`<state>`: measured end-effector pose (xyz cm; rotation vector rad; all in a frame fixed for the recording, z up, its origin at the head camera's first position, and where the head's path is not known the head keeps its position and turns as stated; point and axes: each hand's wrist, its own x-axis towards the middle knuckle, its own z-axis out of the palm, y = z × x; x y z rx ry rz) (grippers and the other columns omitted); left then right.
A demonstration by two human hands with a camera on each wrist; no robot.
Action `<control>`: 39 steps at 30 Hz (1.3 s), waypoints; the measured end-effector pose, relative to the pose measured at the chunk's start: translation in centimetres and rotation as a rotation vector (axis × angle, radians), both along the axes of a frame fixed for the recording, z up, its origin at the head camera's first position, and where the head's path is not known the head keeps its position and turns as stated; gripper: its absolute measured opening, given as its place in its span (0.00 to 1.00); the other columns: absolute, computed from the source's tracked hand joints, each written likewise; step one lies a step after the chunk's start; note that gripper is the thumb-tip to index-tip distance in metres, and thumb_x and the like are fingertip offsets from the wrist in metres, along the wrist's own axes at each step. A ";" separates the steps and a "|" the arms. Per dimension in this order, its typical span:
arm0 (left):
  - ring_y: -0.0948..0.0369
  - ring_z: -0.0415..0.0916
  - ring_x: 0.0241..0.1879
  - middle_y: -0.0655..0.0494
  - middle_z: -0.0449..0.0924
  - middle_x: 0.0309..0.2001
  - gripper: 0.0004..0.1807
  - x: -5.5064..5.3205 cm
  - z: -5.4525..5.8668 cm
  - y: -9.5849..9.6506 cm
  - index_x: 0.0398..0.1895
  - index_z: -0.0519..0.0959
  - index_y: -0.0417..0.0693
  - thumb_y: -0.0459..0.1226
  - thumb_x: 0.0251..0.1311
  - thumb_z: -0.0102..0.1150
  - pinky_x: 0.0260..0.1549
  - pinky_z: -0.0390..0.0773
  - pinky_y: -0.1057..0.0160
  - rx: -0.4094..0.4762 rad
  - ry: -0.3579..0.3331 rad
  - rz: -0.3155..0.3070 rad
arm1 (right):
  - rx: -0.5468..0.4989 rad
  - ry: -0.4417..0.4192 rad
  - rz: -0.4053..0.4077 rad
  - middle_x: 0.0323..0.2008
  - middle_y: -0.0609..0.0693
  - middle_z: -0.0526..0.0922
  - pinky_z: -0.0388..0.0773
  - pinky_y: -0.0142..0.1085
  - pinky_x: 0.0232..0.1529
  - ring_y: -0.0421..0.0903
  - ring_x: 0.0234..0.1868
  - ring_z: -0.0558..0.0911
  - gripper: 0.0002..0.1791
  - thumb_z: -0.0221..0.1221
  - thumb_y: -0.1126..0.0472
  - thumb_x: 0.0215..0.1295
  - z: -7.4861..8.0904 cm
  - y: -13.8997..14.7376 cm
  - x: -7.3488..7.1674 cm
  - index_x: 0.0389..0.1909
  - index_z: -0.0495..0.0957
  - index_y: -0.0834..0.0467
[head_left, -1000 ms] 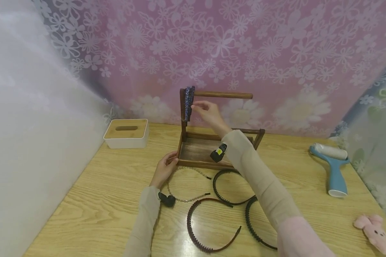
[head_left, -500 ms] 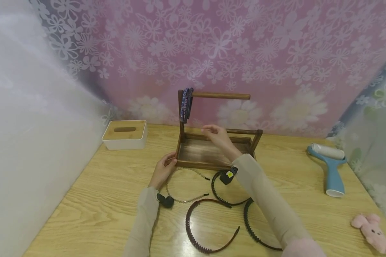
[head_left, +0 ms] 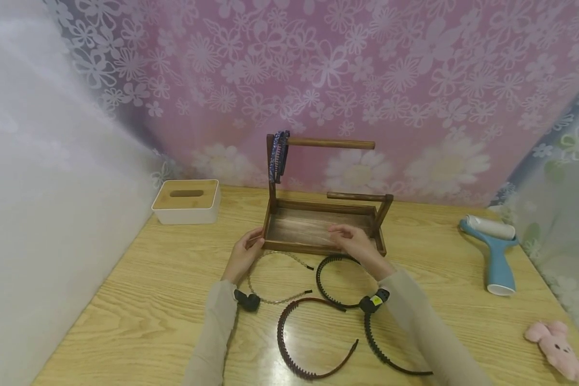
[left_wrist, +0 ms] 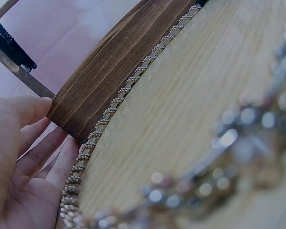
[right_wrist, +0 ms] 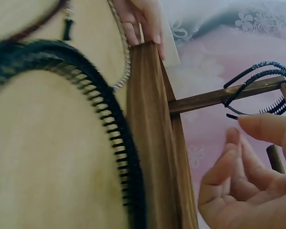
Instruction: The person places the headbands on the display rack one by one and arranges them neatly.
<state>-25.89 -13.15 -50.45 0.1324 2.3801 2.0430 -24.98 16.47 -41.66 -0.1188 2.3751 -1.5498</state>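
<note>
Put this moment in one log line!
left hand: holds rack; right hand: empty, near rack; upper bar: hung headbands; table: four headbands

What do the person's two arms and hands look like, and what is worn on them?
The left hand and the right hand wear no gloves. The left sleeve and the right sleeve are long and beige. Each wrist carries a small black camera; the right one has a yellow mark.

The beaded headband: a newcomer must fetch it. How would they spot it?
At the back of the table, find the wooden rack. In front of its left end, by the left hand, lies the beaded headband. It is pale with black tips, while the three loose headbands nearby are dark and toothed.
</note>
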 end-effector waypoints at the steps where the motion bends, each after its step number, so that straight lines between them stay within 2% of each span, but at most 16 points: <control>1: 0.45 0.69 0.65 0.40 0.69 0.67 0.23 0.2 0.4 0.0 0.67 0.68 0.41 0.37 0.71 0.52 0.66 0.69 0.48 0.003 -0.002 -0.008 | 0.008 -0.009 0.017 0.44 0.57 0.80 0.76 0.39 0.42 0.46 0.38 0.74 0.25 0.54 0.53 0.73 -0.3 0.3 0.4 0.65 0.70 0.62; 2: 0.44 0.69 0.65 0.39 0.69 0.67 0.24 0.5 0.9 0.0 0.68 0.68 0.40 0.37 0.71 0.52 0.65 0.69 0.48 0.000 -0.004 -0.013 | 0.015 -0.010 0.036 0.42 0.56 0.80 0.75 0.38 0.40 0.45 0.36 0.73 0.26 0.55 0.54 0.72 -0.5 0.6 0.8 0.65 0.69 0.63; 6: 0.44 0.67 0.66 0.39 0.67 0.68 0.24 0.4 1.0 0.0 0.68 0.67 0.39 0.35 0.72 0.51 0.66 0.69 0.47 0.008 -0.027 -0.016 | 0.038 -0.002 0.122 0.42 0.62 0.82 0.73 0.35 0.33 0.45 0.33 0.72 0.26 0.56 0.56 0.71 -0.8 1.4 2.6 0.64 0.68 0.66; 7: 0.44 0.68 0.66 0.39 0.68 0.67 0.24 0.3 0.6 0.1 0.68 0.67 0.39 0.36 0.72 0.51 0.65 0.69 0.47 0.002 -0.021 -0.012 | 0.045 0.007 0.139 0.47 0.65 0.82 0.74 0.34 0.33 0.46 0.35 0.74 0.25 0.56 0.58 0.71 -0.8 1.6 3.1 0.64 0.68 0.66; 9: 0.46 0.68 0.66 0.41 0.68 0.67 0.23 -0.1 -0.2 0.1 0.68 0.68 0.42 0.37 0.72 0.51 0.65 0.70 0.48 0.006 -0.020 0.001 | 0.072 0.028 0.181 0.44 0.65 0.82 0.73 0.33 0.30 0.47 0.36 0.75 0.24 0.56 0.60 0.70 -0.9 2.0 4.0 0.63 0.68 0.67; 10: 0.46 0.69 0.66 0.42 0.69 0.67 0.23 -0.1 -0.3 0.1 0.68 0.69 0.43 0.37 0.72 0.52 0.65 0.70 0.48 0.007 -0.014 0.007 | 0.084 0.041 0.207 0.43 0.65 0.82 0.73 0.33 0.29 0.47 0.36 0.76 0.24 0.56 0.62 0.70 -1.0 2.2 4.4 0.63 0.68 0.68; 16: 0.46 0.69 0.65 0.42 0.70 0.66 0.23 0.0 -0.2 0.3 0.67 0.69 0.42 0.36 0.71 0.53 0.65 0.70 0.49 0.004 -0.020 0.027 | 0.143 0.074 0.379 0.39 0.58 0.82 0.75 0.31 0.33 0.45 0.38 0.79 0.22 0.57 0.66 0.67 -2.1 3.3 6.5 0.59 0.69 0.71; 22: 0.46 0.68 0.67 0.43 0.69 0.68 0.23 0.1 0.0 0.2 0.68 0.69 0.43 0.38 0.71 0.52 0.65 0.69 0.48 0.016 -0.025 0.018 | 0.245 0.150 0.524 0.40 0.52 0.80 0.78 0.29 0.37 0.38 0.37 0.76 0.19 0.61 0.71 0.61 -2.7 3.6 7.8 0.54 0.74 0.65; 25: 0.46 0.67 0.67 0.43 0.68 0.68 0.24 0.1 0.0 0.1 0.68 0.68 0.44 0.39 0.72 0.52 0.65 0.69 0.47 0.020 -0.028 0.014 | 0.295 0.186 0.534 0.40 0.50 0.79 0.78 0.29 0.38 0.37 0.38 0.76 0.18 0.62 0.73 0.58 -2.7 3.4 8.1 0.51 0.76 0.63; 32: 0.48 0.69 0.66 0.44 0.69 0.67 0.23 -0.1 -0.2 0.1 0.67 0.69 0.45 0.38 0.71 0.52 0.64 0.71 0.49 0.004 -0.020 0.016 | 0.337 0.235 0.521 0.35 0.49 0.79 0.74 0.27 0.34 0.37 0.34 0.74 0.17 0.59 0.76 0.55 -2.8 2.8 8.1 0.47 0.78 0.64; 39: 0.48 0.69 0.66 0.45 0.70 0.67 0.23 -0.3 -0.4 0.0 0.67 0.69 0.45 0.38 0.71 0.53 0.65 0.71 0.50 0.003 -0.029 0.013 | 0.331 0.239 0.511 0.35 0.48 0.80 0.75 0.27 0.35 0.33 0.35 0.73 0.16 0.61 0.72 0.57 -2.2 3.0 8.2 0.48 0.80 0.65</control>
